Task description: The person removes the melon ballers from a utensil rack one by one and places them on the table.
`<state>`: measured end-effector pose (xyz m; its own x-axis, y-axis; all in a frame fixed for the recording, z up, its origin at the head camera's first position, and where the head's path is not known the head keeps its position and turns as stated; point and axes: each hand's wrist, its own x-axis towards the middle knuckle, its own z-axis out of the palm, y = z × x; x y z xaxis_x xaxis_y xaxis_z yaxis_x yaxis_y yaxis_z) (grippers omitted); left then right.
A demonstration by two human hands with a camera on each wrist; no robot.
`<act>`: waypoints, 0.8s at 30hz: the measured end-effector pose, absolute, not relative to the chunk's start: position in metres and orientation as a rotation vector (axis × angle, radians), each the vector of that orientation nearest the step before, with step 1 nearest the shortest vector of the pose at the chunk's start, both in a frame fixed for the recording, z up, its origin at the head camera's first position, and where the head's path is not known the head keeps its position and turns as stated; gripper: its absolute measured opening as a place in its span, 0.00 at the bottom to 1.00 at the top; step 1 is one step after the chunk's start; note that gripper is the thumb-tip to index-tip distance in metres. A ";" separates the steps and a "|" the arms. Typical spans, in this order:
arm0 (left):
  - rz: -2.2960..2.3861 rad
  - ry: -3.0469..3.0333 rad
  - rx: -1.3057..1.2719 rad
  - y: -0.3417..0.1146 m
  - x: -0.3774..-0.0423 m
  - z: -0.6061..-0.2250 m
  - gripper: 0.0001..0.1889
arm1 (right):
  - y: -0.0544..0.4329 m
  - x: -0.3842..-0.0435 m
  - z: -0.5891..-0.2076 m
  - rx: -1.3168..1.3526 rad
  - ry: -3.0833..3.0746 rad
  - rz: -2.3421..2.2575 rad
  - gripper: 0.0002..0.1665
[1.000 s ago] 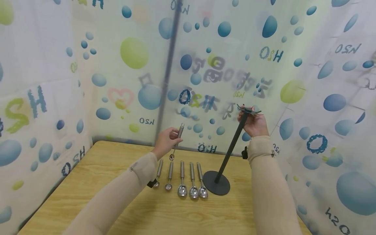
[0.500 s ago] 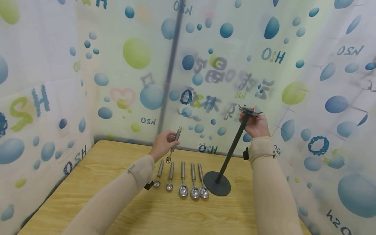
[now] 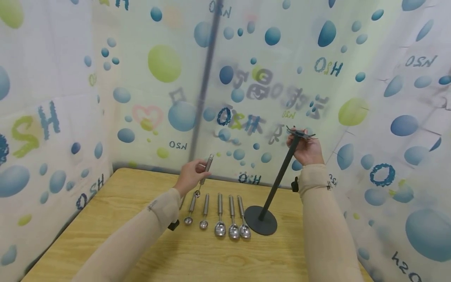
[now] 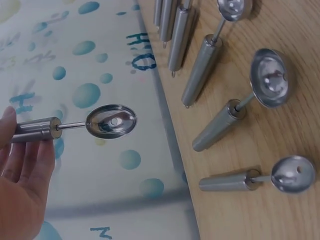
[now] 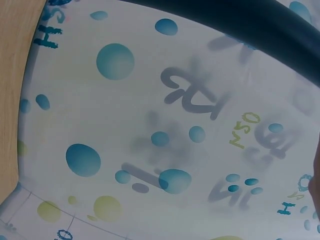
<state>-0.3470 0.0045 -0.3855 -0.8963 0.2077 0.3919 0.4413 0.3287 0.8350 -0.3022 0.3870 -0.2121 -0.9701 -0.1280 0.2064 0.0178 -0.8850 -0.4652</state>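
Observation:
My left hand (image 3: 190, 176) pinches the handle of a steel melon baller (image 3: 207, 166) above the table's back part. Its bowl points down in the head view. The left wrist view shows that oval bowl (image 4: 111, 121) with a small hole in it. My right hand (image 3: 310, 150) grips the top of a black utensil stand (image 3: 280, 176) just at its hooks, and the pole leans toward the hand. In the right wrist view only the dark pole (image 5: 235, 20) and the edge of a finger show. Nothing hangs visibly from the hooks.
Several more melon ballers and scoops (image 3: 220, 229) lie in a row on the wooden table (image 3: 225, 262), handles toward the back. My left wrist partly covers the leftmost. The stand's round base (image 3: 260, 221) is right of the row. Printed curtains (image 3: 158, 129) enclose the table.
My left hand has moved left and slightly down, carrying the melon baller over the left end of the row. The right hand and stand keep their place.

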 end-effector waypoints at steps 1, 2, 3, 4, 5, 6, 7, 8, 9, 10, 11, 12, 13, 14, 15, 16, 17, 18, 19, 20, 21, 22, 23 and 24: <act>-1.596 -2.379 -0.590 0.003 -0.347 -0.387 0.18 | 0.387 -0.303 -0.212 -0.355 0.723 -2.959 0.18; -1.589 -2.380 -0.591 0.001 -0.347 -0.388 0.18 | 0.387 -0.303 -0.212 -0.356 0.718 -2.959 0.18; -1.583 -2.380 -0.591 -0.001 -0.347 -0.389 0.18 | 0.386 -0.303 -0.212 -0.357 0.719 -2.959 0.18; -1.584 -2.380 -0.588 -0.002 -0.347 -0.390 0.18 | 0.386 -0.303 -0.212 -0.358 0.710 -2.958 0.18; -1.582 -2.380 -0.585 -0.004 -0.347 -0.391 0.17 | 0.386 -0.303 -0.212 -0.361 0.706 -2.958 0.17; -1.582 -2.380 -0.581 -0.005 -0.348 -0.391 0.17 | 0.386 -0.303 -0.212 -0.363 0.704 -2.957 0.18; -1.582 -2.379 -0.581 -0.006 -0.348 -0.392 0.17 | 0.385 -0.303 -0.212 -0.366 0.700 -2.956 0.18; -1.583 -2.380 -0.579 -0.008 -0.348 -0.392 0.17 | 0.385 -0.303 -0.212 -0.368 0.696 -2.955 0.18; -1.589 -2.383 -0.575 -0.009 -0.348 -0.393 0.17 | 0.385 -0.303 -0.212 -0.368 0.695 -2.954 0.18; -1.594 -2.382 -0.573 -0.009 -0.348 -0.392 0.16 | 0.385 -0.302 -0.212 -0.369 0.692 -2.953 0.18; -1.596 -2.382 -0.573 -0.010 -0.348 -0.392 0.16 | 0.385 -0.302 -0.211 -0.372 0.693 -2.951 0.18; -1.594 -2.384 -0.570 -0.011 -0.348 -0.392 0.16 | 0.384 -0.302 -0.211 -0.373 0.694 -2.950 0.17; -1.592 -2.385 -0.570 -0.012 -0.348 -0.392 0.16 | 0.384 -0.302 -0.211 -0.375 0.694 -2.950 0.17; -1.595 -2.384 -0.567 -0.013 -0.348 -0.392 0.16 | 0.384 -0.302 -0.211 -0.375 0.694 -2.951 0.16; -1.593 -2.383 -0.566 -0.014 -0.348 -0.392 0.17 | 0.384 -0.302 -0.211 -0.374 0.696 -2.952 0.16; -1.593 -2.383 -0.562 -0.015 -0.348 -0.392 0.17 | 0.383 -0.302 -0.211 -0.374 0.701 -2.954 0.16; -1.593 -2.383 -0.560 -0.016 -0.348 -0.392 0.17 | 0.383 -0.302 -0.211 -0.374 0.701 -2.956 0.16; -1.590 -2.385 -0.557 -0.017 -0.349 -0.392 0.18 | 0.383 -0.302 -0.211 -0.374 0.705 -2.959 0.16; -1.595 -2.385 -0.557 -0.018 -0.349 -0.392 0.19 | 0.383 -0.302 -0.211 -0.372 0.709 -2.962 0.16; -1.600 -2.386 -0.556 -0.019 -0.349 -0.393 0.19 | 0.383 -0.302 -0.211 -0.370 0.710 -2.964 0.17; -1.598 -2.389 -0.555 -0.020 -0.349 -0.393 0.20 | 0.383 -0.302 -0.211 -0.370 0.714 -2.966 0.17; -1.599 -2.390 -0.554 -0.021 -0.349 -0.394 0.20 | 0.383 -0.302 -0.211 -0.370 0.719 -2.967 0.17; -1.594 -2.392 -0.556 -0.022 -0.350 -0.395 0.21 | 0.383 -0.302 -0.211 -0.367 0.722 -2.969 0.17; -1.590 -2.393 -0.556 -0.023 -0.350 -0.395 0.21 | 0.383 -0.302 -0.212 -0.364 0.730 -2.971 0.17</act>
<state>-0.3497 -0.0233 -0.3954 -0.9056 0.1910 0.3786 0.4230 0.3448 0.8380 -0.3025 0.3826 -0.2116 -0.9704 -0.1141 0.2131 0.0023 -0.8860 -0.4637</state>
